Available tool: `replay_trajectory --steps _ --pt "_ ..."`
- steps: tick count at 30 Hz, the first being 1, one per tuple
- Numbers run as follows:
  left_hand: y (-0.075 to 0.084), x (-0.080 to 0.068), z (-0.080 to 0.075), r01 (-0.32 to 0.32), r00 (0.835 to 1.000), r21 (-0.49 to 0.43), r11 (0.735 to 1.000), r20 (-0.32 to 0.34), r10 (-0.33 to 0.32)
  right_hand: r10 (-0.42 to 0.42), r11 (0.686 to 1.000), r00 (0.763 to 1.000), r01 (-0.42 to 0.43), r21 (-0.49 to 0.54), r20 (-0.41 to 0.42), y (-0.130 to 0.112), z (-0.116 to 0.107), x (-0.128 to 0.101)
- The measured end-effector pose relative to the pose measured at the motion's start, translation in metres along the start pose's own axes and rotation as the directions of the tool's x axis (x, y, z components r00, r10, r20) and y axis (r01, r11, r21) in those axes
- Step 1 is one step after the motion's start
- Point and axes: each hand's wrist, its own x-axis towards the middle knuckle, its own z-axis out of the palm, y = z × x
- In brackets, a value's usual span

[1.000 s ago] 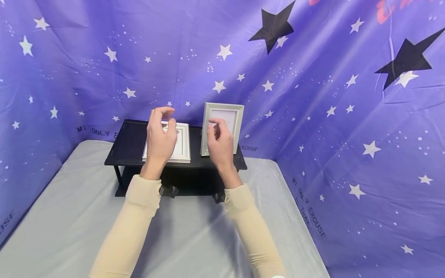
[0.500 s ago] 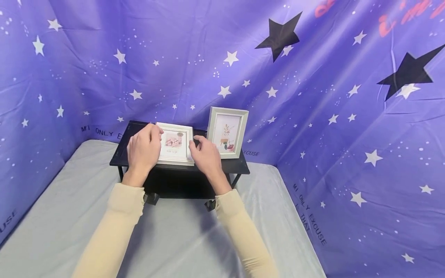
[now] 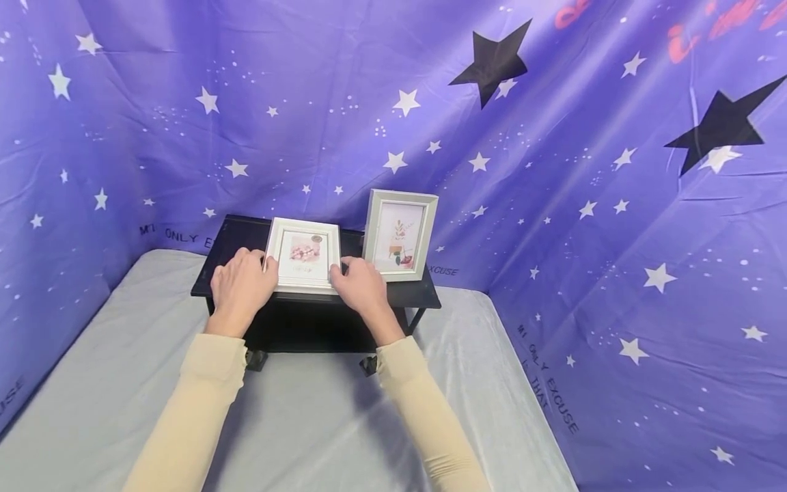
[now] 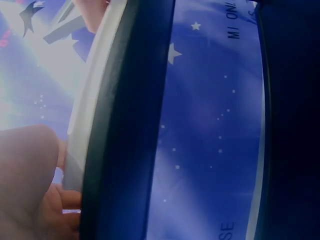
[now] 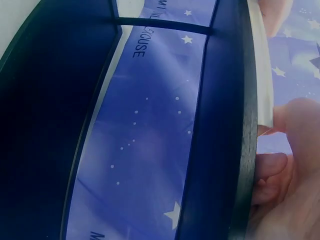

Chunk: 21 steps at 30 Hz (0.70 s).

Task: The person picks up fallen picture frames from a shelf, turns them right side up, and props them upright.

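Note:
A white picture frame [image 3: 304,258] with a pink floral print lies face up on the black two-tier shelf [image 3: 240,236]. My left hand [image 3: 241,285] grips its left side, thumb near the front left corner. At the right side, my right hand [image 3: 361,287] holds it with the thumb on the edge and fingers curled beside it. Both wrist views show the frame's pale front edge [image 4: 92,85] resting along the dark shelf board [image 5: 245,165]. To the right stands a second picture frame [image 3: 401,236], upright, with a plant print, just behind my right hand.
The shelf stands on a bed-like surface covered in grey cloth [image 3: 307,424]. Purple star-printed curtains [image 3: 344,89] hang close behind the shelf and along the left and right sides. The lower tier [image 3: 307,328] of the shelf is in shadow.
Both hands have come down from above the shelf to the sides of the lying frame. Over the last half second the left hand moved toward the front left corner, and the frame shifted slightly left.

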Motion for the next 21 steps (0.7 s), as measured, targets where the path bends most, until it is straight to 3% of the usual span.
replay_trajectory --steps 6,11,21 --pt "-0.0033 0.004 0.0076 -0.012 1.0 0.016 1.0 0.009 0.012 0.012 0.999 0.999 -0.014 0.046 0.053 0.0044 -0.0031 0.0032" --pt "-0.0036 0.0057 0.0052 -0.041 0.999 -0.003 0.999 0.004 0.041 -0.007 0.999 0.998 0.005 0.044 0.055 0.0022 -0.0076 0.0033" --pt "-0.0069 0.0023 0.0048 -0.012 1.0 -0.048 0.999 0.0 0.012 -0.037 0.991 0.994 0.023 0.135 0.107 0.0073 -0.0061 0.0035"
